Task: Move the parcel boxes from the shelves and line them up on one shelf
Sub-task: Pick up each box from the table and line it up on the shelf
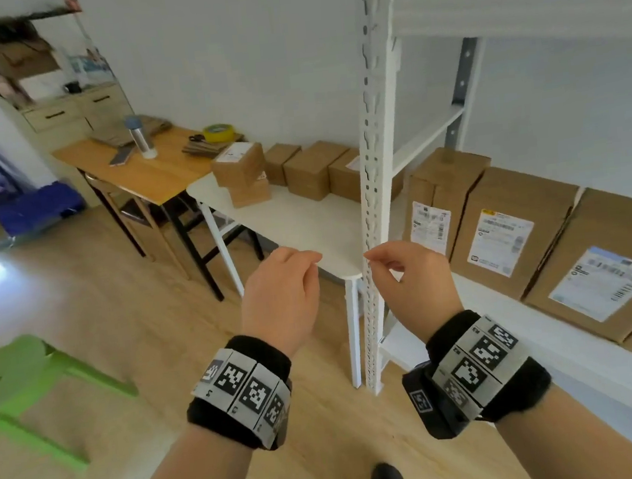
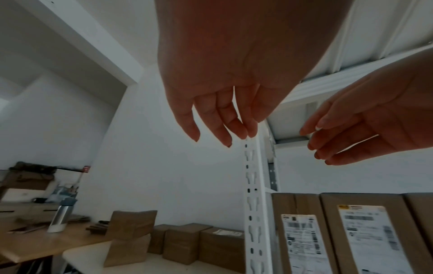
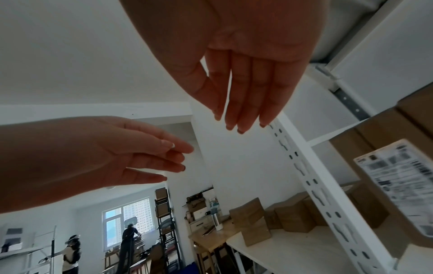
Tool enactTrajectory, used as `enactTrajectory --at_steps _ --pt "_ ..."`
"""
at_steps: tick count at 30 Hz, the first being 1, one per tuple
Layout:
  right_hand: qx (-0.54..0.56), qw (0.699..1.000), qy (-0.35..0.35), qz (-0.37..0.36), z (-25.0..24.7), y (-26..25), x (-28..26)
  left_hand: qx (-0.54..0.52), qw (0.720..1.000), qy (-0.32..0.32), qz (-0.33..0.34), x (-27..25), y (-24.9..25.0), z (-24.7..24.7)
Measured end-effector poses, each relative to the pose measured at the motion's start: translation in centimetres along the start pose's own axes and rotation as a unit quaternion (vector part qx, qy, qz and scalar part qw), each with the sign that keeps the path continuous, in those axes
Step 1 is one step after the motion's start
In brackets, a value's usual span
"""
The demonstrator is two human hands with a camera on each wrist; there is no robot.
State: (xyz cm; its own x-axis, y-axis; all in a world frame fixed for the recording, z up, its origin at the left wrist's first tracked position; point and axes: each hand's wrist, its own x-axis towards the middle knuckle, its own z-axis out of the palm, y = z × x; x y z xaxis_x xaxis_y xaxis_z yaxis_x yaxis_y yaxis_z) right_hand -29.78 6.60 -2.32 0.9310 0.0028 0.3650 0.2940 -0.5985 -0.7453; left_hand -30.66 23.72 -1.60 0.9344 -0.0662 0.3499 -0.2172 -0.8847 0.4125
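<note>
Parcel boxes (image 1: 508,232) line the shelf (image 1: 575,348) beside the empty right hand (image 1: 407,272).

Both bare forearms reach forward side by side, each wrist wrapped in a black band with square-patterned tags. The left hand (image 1: 280,301) and right hand (image 1: 414,281) hang loosely, fingers relaxed, holding nothing, slightly apart.
</note>
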Motion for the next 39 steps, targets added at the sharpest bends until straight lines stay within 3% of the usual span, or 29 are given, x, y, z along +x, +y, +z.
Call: enactTrajectory --at_steps 6,15,23,32,39 --pt "0.021 1.000 -0.014 -0.010 5.8 -0.1 7.1 0.005 1.000 0.002 -0.020 6.5 -5.9 0.5" --pt "0.004 1.000 -0.003 -0.002 13.1 1.1 22.7 0.017 0.999 -0.021 -0.020 21.9 -13.4 2.2" --pt "-0.013 0.999 -0.004 0.037 16.9 3.4 30.3 -0.006 0.998 -0.060 -0.015 31.5 -18.1 5.6" --pt "-0.099 0.984 0.000 0.150 21.9 8.4 38.8 -0.045 0.988 -0.147 0.022 43.6 -24.1 11.7" --pt "-0.130 0.947 -0.068 0.286 26.9 12.2 45.5 -0.032 0.961 -0.276 -0.014 52.2 -28.4 17.6"
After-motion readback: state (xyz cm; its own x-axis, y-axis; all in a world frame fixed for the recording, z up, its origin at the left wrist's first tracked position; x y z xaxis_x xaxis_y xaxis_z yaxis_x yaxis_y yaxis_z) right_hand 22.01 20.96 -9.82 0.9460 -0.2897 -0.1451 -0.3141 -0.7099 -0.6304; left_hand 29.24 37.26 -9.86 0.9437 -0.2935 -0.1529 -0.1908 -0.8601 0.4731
